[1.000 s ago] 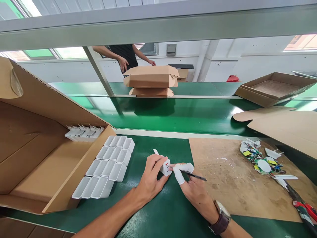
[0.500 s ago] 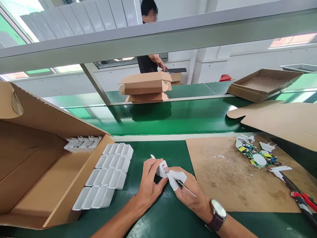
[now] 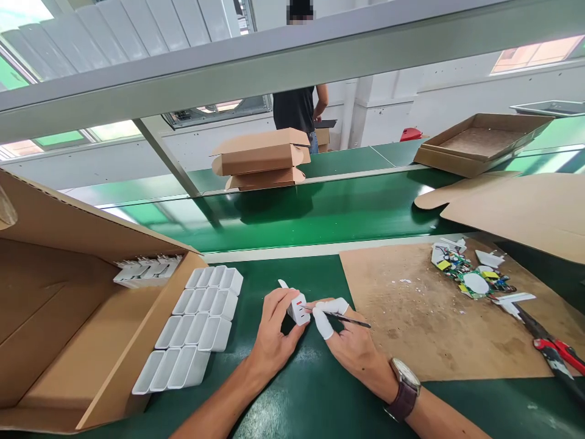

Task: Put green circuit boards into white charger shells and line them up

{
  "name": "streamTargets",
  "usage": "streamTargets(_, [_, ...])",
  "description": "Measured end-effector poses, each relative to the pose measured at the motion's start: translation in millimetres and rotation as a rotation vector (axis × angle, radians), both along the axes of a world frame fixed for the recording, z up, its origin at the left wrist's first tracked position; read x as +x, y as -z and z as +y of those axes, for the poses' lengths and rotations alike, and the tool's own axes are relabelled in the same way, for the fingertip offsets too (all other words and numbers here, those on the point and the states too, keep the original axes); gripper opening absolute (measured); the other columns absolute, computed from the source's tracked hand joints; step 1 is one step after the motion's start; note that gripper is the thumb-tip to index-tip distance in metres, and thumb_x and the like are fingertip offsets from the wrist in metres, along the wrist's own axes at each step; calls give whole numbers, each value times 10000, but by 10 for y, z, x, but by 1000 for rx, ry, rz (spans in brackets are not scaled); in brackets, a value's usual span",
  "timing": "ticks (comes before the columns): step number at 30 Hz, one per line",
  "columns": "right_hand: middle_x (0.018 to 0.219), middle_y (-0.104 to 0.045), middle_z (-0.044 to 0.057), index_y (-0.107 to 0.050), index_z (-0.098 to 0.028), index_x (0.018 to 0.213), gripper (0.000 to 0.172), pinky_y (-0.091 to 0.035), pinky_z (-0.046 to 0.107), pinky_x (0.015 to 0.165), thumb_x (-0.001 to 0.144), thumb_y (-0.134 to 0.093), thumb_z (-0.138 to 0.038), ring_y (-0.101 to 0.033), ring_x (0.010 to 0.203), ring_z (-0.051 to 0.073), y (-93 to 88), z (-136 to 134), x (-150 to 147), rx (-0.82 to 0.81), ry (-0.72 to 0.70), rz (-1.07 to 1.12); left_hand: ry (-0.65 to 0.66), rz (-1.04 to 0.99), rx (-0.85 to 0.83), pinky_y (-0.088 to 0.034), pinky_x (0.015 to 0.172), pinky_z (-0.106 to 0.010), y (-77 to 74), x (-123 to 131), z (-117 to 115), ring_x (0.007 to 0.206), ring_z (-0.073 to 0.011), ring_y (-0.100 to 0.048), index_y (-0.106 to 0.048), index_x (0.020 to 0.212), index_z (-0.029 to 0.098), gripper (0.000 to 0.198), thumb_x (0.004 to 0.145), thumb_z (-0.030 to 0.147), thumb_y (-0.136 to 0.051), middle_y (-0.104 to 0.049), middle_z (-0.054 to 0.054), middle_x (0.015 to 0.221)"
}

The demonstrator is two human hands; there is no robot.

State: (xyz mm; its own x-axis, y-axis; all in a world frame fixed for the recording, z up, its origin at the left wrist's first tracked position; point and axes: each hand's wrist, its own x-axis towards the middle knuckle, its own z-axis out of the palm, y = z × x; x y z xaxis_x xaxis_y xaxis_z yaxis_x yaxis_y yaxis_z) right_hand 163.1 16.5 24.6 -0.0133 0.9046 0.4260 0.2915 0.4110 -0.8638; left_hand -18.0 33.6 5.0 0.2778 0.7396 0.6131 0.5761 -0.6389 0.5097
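My left hand [image 3: 274, 332] grips a small white charger block [image 3: 297, 308] with a red mark on its face, holding it just above the green mat. My right hand [image 3: 350, 344], with white finger cots on thumb and forefinger and a watch at the wrist, pinches a thin dark pointed tool [image 3: 345, 318] whose tip touches the charger's face. Both hands meet over the green table [image 3: 297, 396] in front of me.
Rows of white charger shells [image 3: 194, 326] lie left of my hands beside a large open cardboard box [image 3: 68, 317]. A brown board [image 3: 434, 329] on the right carries broken circuit parts [image 3: 470, 277] and red-handled pliers [image 3: 555, 353]. A person stands beyond stacked cartons [image 3: 260, 160].
My right hand has tilted the thin tool flatter, its tail now pointing right. The view has shifted a little, and the person behind the cartons has stepped to the right.
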Motion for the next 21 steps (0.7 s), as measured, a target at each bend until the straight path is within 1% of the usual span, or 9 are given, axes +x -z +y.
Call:
streamTargets(6, [903,-785,53,-758,-251,980,196,-638,366,847,973,-563,-273,-760,880,225,-5,7,3,-18,21,-18,27,11,59,-557,1022,-458,-31,11,-4,1178,-262,-620,-514,1407,262,456,972,218,-644,-626,-112,1262])
streamTargets(10, [852,-783,51,-752,-245,934,191,-639,345,775,966,-570,-293,-751,792,215,7,21,11,-40,62,-46,55,61,100,-544,1040,-471,-50,3,-8,1205,-267,-601,-507,1407,246,455,977,150,-618,-622,-122,1272])
streamTargets(12, [852,-787,52,-749,-243,930,184,-641,343,767,963,-574,-288,-754,777,214,-2,12,9,-34,61,-49,67,83,111,-533,1056,-472,-56,0,-17,1221,-268,-589,-502,1408,233,459,976,122,-608,-622,-127,1276])
streamTargets(14, [904,-797,59,-747,-243,959,175,-643,345,805,968,-573,-259,-766,834,218,-21,-12,3,-5,13,-32,61,84,108,-534,1052,-474,-63,1,-32,1214,-270,-590,-495,1414,224,464,975,130,-613,-623,-133,1273])
streamTargets(16, [968,-802,68,-744,-247,1004,189,-643,341,830,978,-559,-222,-771,887,215,-43,-44,-2,65,-50,-22,41,76,96,-542,1035,-477,-73,8,-51,1189,-273,-602,-490,1421,229,465,979,166,-622,-626,-135,1267])
streamTargets(19, [1010,-801,71,-737,-263,1060,208,-647,333,815,982,-559,-187,-770,889,206,-71,-84,-6,164,-95,-47,18,73,82,-549,1018,-479,-91,16,-78,1166,-279,-619,-486,1433,242,472,984,205,-624,-637,-132,1252])
streamTargets(21, [1013,-800,70,-735,-267,1074,211,-648,329,809,980,-570,-177,-769,890,205,-76,-94,-9,184,-102,-59,18,70,81,-550,1016,-476,-98,17,-87,1166,-280,-620,-482,1440,244,477,985,209,-622,-640,-132,1250])
